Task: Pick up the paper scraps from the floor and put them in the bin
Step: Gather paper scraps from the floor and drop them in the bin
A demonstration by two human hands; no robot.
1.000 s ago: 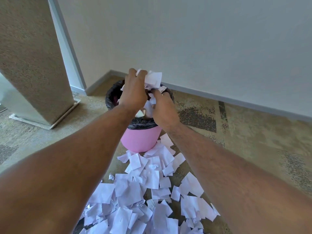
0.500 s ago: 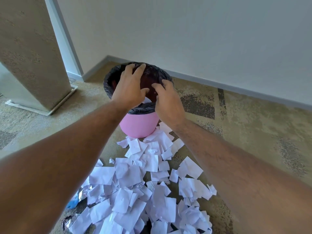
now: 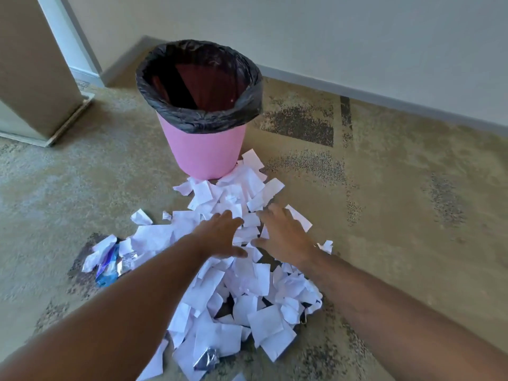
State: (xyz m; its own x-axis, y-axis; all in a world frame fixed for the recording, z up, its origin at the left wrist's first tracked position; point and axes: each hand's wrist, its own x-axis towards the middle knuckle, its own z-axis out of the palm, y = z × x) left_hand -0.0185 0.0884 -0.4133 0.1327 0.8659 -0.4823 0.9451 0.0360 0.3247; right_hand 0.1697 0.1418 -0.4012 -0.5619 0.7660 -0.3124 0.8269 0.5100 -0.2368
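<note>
A pink bin lined with a black bag stands on the carpet near the wall. A heap of white paper scraps spreads from its base toward me. My left hand and my right hand are side by side, palms down, low over the middle of the heap. Both have their fingers spread and hold nothing. Whether the palms touch the paper I cannot tell. The bin's inside looks dark, its contents hidden.
A shiny blue and silver wrapper lies at the heap's left edge, another foil piece at the near end. A beige cabinet stands at the left. The wall and skirting run behind the bin.
Both hands dropped a bundle of scraps into the bin, then came back down from the bin's rim to the heap on the floor.
</note>
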